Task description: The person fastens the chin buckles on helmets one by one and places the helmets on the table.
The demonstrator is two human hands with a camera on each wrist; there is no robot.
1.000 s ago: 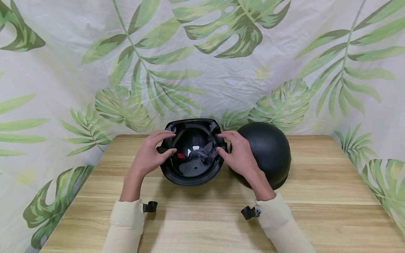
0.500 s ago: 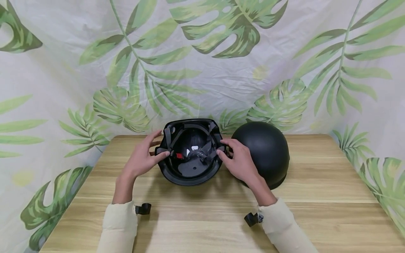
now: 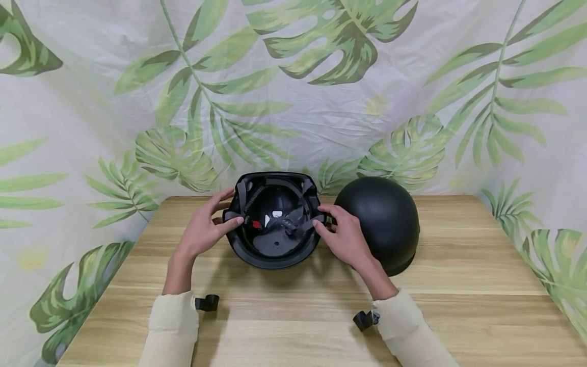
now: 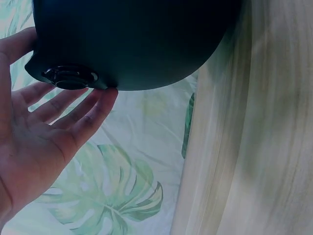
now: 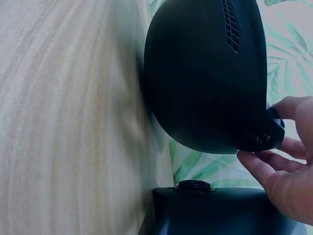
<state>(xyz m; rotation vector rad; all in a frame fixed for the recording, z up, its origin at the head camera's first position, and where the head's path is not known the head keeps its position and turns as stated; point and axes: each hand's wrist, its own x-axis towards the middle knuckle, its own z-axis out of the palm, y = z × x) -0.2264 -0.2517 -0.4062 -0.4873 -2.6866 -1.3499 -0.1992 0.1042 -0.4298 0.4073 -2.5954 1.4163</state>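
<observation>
A black helmet (image 3: pixel 279 255) lies upside down, its inside with grey straps and a red tag facing up. My left hand (image 3: pixel 199 232) grips its left rim, thumb on the inner edge. On the opposite rim my right hand (image 3: pixel 346 237) pinches the edge between thumb and fingers. In the left wrist view, fingertips of the left hand (image 4: pixel 54 122) touch the outer shell (image 4: pixel 127 44) beside a round knob. In the right wrist view, the right hand (image 5: pixel 288 166) holds the rim corner of the shell (image 5: pixel 200 78), which has a mesh vent.
A second black helmet (image 3: pixel 380 219) sits dome up just right of the first, close behind the right hand; part of it (image 5: pixel 220 210) shows low in the right wrist view. The wooden table (image 3: pixel 284 326) meets a leaf-patterned cloth (image 3: pixel 330 122) at its back edge.
My left hand moved outward and down, from above the helmet's opening to its left rim. The right hand lowered slightly onto the right rim. The helmet has shifted slightly left.
</observation>
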